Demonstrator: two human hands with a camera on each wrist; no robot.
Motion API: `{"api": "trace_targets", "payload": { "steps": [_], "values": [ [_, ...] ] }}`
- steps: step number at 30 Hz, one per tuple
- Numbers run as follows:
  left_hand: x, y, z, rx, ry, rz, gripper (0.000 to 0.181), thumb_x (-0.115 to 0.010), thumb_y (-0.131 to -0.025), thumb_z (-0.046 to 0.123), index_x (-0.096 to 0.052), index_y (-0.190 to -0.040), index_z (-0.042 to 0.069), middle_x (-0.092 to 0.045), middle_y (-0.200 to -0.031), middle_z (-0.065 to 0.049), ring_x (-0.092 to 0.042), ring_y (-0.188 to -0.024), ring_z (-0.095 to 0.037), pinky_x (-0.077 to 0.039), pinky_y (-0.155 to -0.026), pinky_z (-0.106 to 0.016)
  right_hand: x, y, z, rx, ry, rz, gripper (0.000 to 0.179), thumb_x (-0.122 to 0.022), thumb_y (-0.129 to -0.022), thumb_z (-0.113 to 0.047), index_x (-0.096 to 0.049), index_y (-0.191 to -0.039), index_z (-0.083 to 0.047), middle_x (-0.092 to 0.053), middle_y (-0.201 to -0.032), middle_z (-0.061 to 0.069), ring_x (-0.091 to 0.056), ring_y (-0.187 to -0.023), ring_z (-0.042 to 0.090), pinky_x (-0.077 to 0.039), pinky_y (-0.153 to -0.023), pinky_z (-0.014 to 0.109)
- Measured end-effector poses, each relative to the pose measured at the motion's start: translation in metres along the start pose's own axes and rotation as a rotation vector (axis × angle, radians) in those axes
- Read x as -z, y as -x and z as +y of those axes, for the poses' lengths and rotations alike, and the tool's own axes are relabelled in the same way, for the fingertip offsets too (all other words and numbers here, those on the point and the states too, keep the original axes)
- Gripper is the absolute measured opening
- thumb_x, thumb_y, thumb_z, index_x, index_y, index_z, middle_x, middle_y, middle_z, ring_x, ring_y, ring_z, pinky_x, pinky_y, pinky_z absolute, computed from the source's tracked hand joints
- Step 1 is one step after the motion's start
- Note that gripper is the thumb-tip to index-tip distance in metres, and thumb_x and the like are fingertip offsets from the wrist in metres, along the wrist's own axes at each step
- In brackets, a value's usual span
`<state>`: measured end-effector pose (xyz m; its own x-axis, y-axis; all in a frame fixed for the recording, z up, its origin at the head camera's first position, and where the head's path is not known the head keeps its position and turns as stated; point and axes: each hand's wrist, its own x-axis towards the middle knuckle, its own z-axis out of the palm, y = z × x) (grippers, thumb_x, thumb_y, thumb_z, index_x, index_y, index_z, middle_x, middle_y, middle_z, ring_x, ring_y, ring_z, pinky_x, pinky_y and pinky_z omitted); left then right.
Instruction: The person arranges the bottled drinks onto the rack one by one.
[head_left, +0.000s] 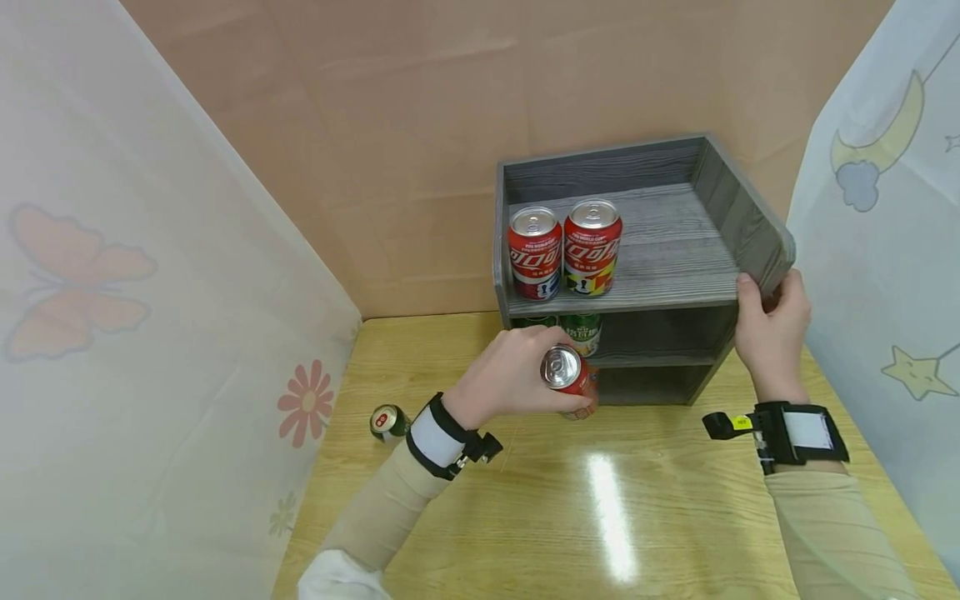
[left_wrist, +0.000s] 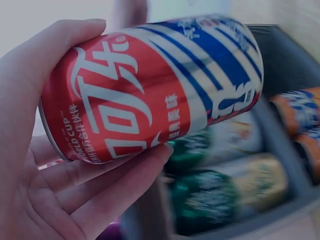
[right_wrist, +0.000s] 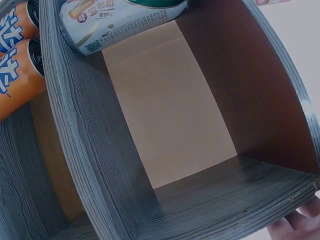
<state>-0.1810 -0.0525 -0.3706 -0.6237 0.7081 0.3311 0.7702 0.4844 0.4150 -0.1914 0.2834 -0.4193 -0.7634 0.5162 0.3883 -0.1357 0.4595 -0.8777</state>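
My left hand [head_left: 517, 375] holds a red Coca-Cola can [head_left: 561, 367] in front of the grey wooden shelf [head_left: 667, 242]. In the left wrist view, thumb and fingers lie round the red half of this can [left_wrist: 115, 100], whose other end is blue and white striped. My right hand [head_left: 776, 333] grips the shelf's right side panel at the front edge, thumb on the front. Two more red Coca-Cola cans [head_left: 535, 254] stand side by side on the top level, at its left. Green and white cans [left_wrist: 210, 200] occupy the middle level's left part, partly hidden by my left hand.
Orange cans [right_wrist: 20, 75] stand on the bottom level, at the left. A green can [head_left: 388, 422] is on the wooden table [head_left: 540, 517], beside my left wrist. A brown backdrop [head_left: 420, 167] rises behind the shelf, with patterned white sheets [head_left: 150, 333] at both sides.
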Motion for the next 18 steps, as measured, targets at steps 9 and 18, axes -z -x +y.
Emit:
{"api": "trace_targets", "payload": {
  "steps": [9,18],
  "values": [
    [0.033,-0.03,0.035,-0.213,-0.065,0.227,0.062,-0.087,-0.074,0.049,-0.064,-0.115,0.009,-0.061,-0.102,0.002,-0.06,-0.086,-0.004,-0.048,-0.076,-0.013,0.001,0.0,0.001,0.005,0.014,0.007,0.038,-0.052,-0.105,-0.031,-0.055,-0.133,-0.005,-0.049,-0.103,-0.016,-0.048,-0.087,0.007,-0.037,-0.072,0.026],
    [0.056,-0.069,0.053,-0.379,-0.2,0.432,0.065,-0.084,-0.077,0.05,-0.065,-0.118,0.002,-0.065,-0.11,-0.007,-0.063,-0.098,-0.014,-0.044,-0.093,-0.016,0.001,0.0,0.0,-0.012,0.022,-0.005,0.035,-0.051,-0.105,-0.033,-0.054,-0.13,-0.008,-0.049,-0.102,-0.014,-0.047,-0.087,0.008,-0.037,-0.071,0.026]
  ]
}}
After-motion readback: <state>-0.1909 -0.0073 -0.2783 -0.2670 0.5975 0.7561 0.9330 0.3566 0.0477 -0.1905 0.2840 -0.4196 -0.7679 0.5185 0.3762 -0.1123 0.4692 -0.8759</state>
